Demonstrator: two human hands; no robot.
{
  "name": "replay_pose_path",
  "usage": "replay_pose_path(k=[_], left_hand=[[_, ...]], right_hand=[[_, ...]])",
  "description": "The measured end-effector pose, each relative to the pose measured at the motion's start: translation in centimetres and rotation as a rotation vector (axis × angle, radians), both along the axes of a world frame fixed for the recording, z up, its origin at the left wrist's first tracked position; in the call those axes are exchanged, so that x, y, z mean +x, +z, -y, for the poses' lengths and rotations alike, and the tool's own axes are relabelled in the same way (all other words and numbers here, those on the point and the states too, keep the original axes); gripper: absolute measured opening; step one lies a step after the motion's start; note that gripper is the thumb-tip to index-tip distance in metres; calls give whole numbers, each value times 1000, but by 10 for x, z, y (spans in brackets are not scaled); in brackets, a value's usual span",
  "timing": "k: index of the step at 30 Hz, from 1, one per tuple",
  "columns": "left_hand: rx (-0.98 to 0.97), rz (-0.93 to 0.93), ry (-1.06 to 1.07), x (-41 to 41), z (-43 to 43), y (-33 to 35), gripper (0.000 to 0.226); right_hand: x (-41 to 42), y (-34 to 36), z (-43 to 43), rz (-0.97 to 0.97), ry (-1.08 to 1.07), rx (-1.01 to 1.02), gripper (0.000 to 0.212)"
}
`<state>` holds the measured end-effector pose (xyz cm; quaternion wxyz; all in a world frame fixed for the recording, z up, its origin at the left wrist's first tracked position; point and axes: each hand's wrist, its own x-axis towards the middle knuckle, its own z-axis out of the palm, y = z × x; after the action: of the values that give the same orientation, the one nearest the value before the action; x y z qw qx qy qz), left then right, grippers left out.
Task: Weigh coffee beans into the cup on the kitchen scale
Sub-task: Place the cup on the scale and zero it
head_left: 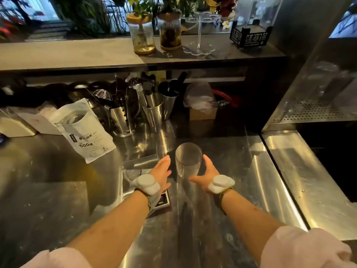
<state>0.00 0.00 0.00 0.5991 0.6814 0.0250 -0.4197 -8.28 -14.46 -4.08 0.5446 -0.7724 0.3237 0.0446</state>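
A clear empty cup (188,161) stands upright on the steel counter, just right of the kitchen scale (139,167). The scale has a shiny steel platform, and my left forearm covers its dark display end. My left hand (161,172) hovers flat over the scale's right part, fingers apart, holding nothing. My right hand (206,176) is open beside the cup's right wall, close to it; contact is unclear. A white 500 g coffee bean bag (87,132) stands open at the left rear of the counter.
Steel utensil holders (119,120) and tall steel cups (154,117) crowd the back. A cardboard box (202,113) sits behind the cup. A raised shelf above carries glass jars (142,35) with plants. A steel machine (313,105) borders the right side.
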Motion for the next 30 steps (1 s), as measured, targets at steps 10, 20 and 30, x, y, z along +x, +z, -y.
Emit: replay_pose_path(k=[10,20,30], left_hand=[[-26,-35,-2,2,27,6,18],[-59,131,108,22,-21,35,46],[-46,123,264,34,-93,34,45]], right_hand=[[13,-3,10,214,12,137,85],[52,23,-16,410,125,107,77],[84,16,-82,381,248,145,76]])
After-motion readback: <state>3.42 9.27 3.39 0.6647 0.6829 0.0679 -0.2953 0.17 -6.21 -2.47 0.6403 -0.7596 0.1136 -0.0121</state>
